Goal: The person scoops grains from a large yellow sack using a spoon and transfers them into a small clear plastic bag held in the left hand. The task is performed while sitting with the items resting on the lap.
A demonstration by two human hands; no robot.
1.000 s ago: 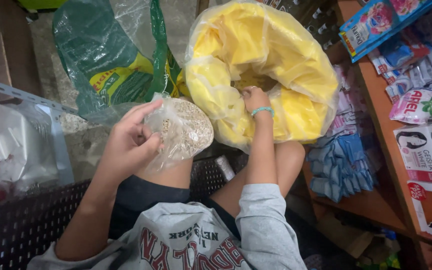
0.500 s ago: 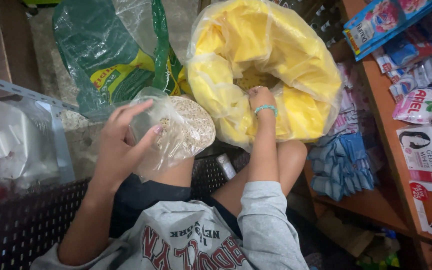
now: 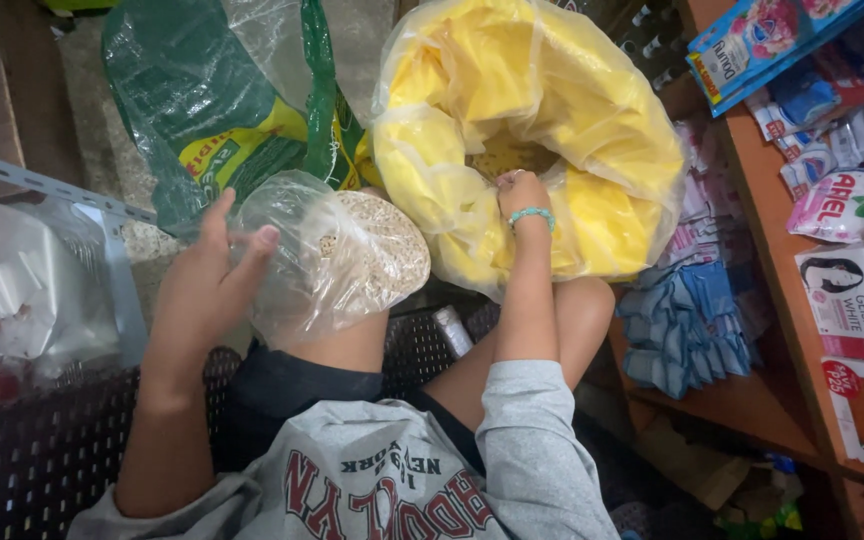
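My left hand holds a small clear plastic bag partly filled with pale grain, resting on my knee. My right hand, with a turquoise bracelet at the wrist, reaches into the mouth of a big yellow sack lined with clear plastic. Its fingers are hidden down in the opening, so what they hold cannot be seen. I sit on a dark woven seat, wearing a grey printed sweatshirt.
A green and yellow woven sack lies behind the small bag. A wooden shelf on the right carries sachets and packets. Blue packets hang beside my right knee. A clear plastic-covered bin stands at the left.
My left hand has shifted its grip, fingers spreading along the small bag's side, and the bag has opened out. My right hand stays in the yellow sack.
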